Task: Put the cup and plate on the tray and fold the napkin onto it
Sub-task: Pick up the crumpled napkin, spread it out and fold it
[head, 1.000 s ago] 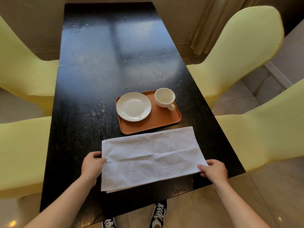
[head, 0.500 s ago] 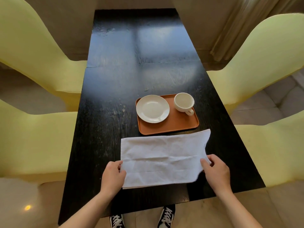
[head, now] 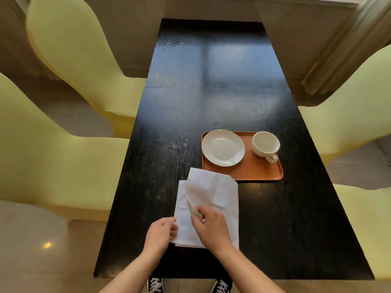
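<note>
The left hand (head: 161, 231) pinches the left edge of the white napkin (head: 213, 199) on the black table (head: 296, 218). The right hand (head: 211, 227) lies on top, gripping a folded flap. Beyond sit the plate (head: 223, 148) and cup (head: 265, 144) on the tray (head: 260, 170).

We see both forearms bare to the lower edge of the view — no sleeves, no watch, no bands at either wrist. The left hand (head: 161, 230) and the right hand (head: 210, 228) carry no rings or gloves that we can make out. Below, two black canvas sneakers (head: 155, 285) show white laces and white toe caps — only their front parts show.
</note>
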`<act>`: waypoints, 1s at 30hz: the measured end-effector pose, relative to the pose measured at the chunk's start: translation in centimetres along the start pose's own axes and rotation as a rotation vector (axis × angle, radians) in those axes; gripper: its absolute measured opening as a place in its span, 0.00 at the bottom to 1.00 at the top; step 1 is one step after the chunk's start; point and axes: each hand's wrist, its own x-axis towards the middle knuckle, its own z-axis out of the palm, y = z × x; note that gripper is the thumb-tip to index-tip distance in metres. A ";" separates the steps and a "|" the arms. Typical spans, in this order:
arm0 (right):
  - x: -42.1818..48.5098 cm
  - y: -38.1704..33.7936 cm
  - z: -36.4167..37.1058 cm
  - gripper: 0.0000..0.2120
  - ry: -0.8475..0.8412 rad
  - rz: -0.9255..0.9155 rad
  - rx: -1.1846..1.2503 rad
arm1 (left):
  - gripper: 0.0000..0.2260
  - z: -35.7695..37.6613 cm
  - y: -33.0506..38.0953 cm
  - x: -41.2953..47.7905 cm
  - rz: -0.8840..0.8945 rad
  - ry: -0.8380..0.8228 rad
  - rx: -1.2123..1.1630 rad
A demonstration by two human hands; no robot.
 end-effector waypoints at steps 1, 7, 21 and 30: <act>0.2 -0.2 1.2 0.08 -0.054 0.005 -0.038 | 0.12 -0.1 0.0 0.2 -0.048 0.008 -0.079; 0.0 0.6 3.7 0.14 -0.233 -0.003 -0.127 | 0.19 -0.7 0.3 0.4 -0.095 -0.017 -0.101; 7.6 2.1 0.0 0.21 -0.177 -0.028 -0.452 | 0.11 -1.1 -0.3 -1.0 0.059 -0.059 0.378; 6.0 4.7 -1.8 0.20 -0.076 0.044 -0.286 | 0.10 -0.7 -0.3 -1.1 0.181 0.074 0.599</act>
